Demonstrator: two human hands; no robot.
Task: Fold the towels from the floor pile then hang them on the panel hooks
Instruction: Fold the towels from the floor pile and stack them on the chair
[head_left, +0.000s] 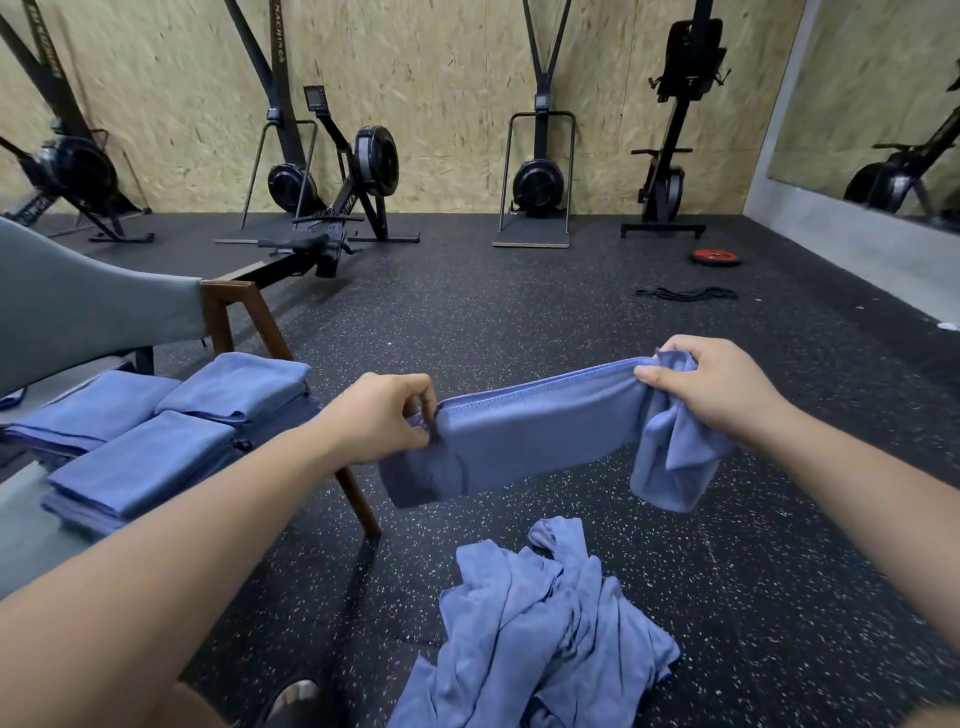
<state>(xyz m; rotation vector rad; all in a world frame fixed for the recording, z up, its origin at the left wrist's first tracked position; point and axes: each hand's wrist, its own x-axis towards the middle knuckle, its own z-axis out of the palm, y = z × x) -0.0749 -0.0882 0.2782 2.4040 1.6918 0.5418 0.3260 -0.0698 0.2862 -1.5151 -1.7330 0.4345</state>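
Note:
A blue towel (530, 431) is stretched in the air between my hands, above the floor. My left hand (382, 415) pinches its left corner. My right hand (711, 384) grips the right end, where the cloth bunches and hangs down. Below it, a loose pile of blue towels (535, 634) lies crumpled on the black speckled floor. Three stacks of folded blue towels (150, 457) sit on the seat of a chair at the left. No panel hooks are in view.
A grey chair with wooden legs (88, 306) stands at the left. Rowing machines (332, 208) and other exercise machines line the board wall at the back. A red weight plate (715, 256) and a black band (685, 293) lie on the floor at the right.

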